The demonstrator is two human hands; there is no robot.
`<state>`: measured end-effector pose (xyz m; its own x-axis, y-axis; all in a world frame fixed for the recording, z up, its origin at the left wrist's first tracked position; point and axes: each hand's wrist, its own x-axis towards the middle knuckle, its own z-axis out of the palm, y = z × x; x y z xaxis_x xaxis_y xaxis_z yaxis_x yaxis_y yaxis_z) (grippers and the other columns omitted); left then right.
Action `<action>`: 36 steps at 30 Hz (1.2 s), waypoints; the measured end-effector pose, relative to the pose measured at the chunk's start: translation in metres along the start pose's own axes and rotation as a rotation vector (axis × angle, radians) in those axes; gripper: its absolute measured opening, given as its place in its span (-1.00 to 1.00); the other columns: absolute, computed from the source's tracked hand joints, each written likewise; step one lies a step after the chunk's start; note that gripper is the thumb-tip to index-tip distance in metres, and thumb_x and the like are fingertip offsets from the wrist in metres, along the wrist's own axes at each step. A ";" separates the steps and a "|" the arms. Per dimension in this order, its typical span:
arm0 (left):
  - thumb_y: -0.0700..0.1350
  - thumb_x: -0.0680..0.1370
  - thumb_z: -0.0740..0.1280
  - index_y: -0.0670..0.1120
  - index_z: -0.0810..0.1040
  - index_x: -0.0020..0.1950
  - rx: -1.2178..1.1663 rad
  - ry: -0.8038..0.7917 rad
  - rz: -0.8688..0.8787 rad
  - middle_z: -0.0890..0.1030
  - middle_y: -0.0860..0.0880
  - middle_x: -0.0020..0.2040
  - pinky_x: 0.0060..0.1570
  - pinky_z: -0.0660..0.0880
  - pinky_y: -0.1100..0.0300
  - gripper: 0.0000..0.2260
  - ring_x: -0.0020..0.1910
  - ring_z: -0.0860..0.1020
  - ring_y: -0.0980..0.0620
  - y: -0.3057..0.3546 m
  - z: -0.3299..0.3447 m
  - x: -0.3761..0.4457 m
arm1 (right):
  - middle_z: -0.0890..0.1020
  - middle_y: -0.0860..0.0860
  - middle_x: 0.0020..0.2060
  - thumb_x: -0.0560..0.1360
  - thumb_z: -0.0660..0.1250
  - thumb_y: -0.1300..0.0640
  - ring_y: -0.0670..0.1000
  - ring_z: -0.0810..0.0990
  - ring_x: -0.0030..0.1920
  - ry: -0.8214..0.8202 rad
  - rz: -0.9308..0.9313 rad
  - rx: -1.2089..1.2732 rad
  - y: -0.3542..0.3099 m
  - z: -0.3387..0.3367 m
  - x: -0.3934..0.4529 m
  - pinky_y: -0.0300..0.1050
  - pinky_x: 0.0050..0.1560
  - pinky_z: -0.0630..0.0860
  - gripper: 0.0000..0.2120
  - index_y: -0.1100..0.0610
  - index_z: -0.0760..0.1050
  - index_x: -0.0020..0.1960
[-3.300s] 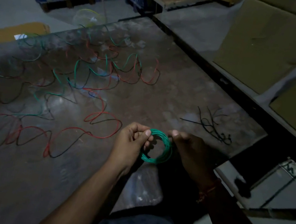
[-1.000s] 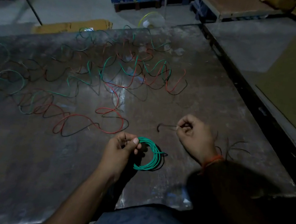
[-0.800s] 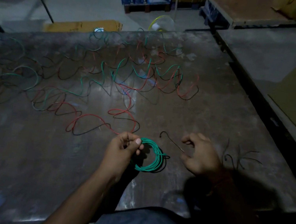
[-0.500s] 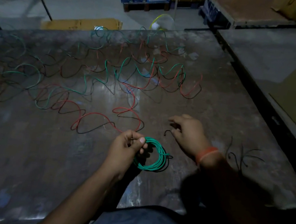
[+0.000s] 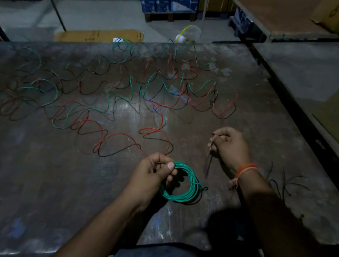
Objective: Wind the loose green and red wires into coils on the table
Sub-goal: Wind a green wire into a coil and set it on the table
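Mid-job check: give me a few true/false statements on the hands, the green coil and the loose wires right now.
1. The left hand pinches the green coil. True.
2. The right hand lies open and flat on the table. False: its fingers are curled around a thin dark tie.
3. Loose red and green wires lie across the table. True.
4. The coil hangs off the table's edge. False: it is over the tabletop.

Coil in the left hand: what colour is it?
Green; the wire coil pinched by the left hand shows plainly in the head view.
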<state>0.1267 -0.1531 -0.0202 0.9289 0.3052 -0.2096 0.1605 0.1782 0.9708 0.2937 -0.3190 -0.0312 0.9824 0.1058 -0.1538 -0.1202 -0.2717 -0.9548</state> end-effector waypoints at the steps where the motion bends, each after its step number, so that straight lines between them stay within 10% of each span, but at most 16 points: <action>1: -0.32 0.61 0.29 -0.22 0.51 -0.05 -0.035 -0.019 -0.011 0.60 -0.09 -0.28 -0.35 0.45 0.28 -0.94 -0.36 0.47 0.09 0.001 0.001 -0.001 | 0.64 0.15 -0.25 0.56 0.29 0.39 0.06 0.70 -0.28 -0.003 0.061 0.144 0.000 0.001 -0.003 0.00 -0.13 0.64 -0.82 0.15 0.52 -0.12; 15: -0.32 0.61 0.29 -0.26 0.51 0.01 0.005 -0.086 0.035 0.60 -0.10 -0.27 -0.30 0.45 0.31 -0.97 -0.35 0.48 0.11 0.000 0.002 -0.008 | 0.62 0.18 -0.31 0.53 0.28 0.50 -0.05 0.64 -0.43 -0.279 0.355 0.455 -0.006 0.013 -0.049 -0.35 -0.42 0.56 -0.83 0.28 0.48 -0.14; 30: -0.31 0.61 0.30 -0.22 0.52 -0.05 0.055 0.026 0.038 0.60 -0.06 -0.36 -0.30 0.54 0.20 -0.94 -0.37 0.55 0.09 -0.007 0.009 -0.011 | 0.55 0.22 -0.37 0.54 0.40 0.26 -0.13 0.35 -0.66 -0.376 0.353 0.178 -0.009 0.020 -0.073 -0.38 -0.66 0.19 -0.94 0.22 0.55 -0.11; 36: -0.32 0.60 0.31 -0.29 0.52 -0.03 0.093 0.066 0.082 0.61 -0.10 -0.35 -0.33 0.53 0.23 -0.96 -0.35 0.56 0.05 -0.003 0.011 -0.010 | 0.57 0.15 -0.30 0.53 0.41 0.23 -0.03 0.47 -0.40 -0.375 0.244 0.170 -0.003 0.027 -0.074 -0.23 -0.45 0.29 -0.94 0.14 0.57 -0.11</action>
<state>0.1206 -0.1668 -0.0193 0.9168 0.3765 -0.1332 0.1180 0.0632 0.9910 0.2171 -0.3003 -0.0234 0.8068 0.4051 -0.4300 -0.3933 -0.1747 -0.9026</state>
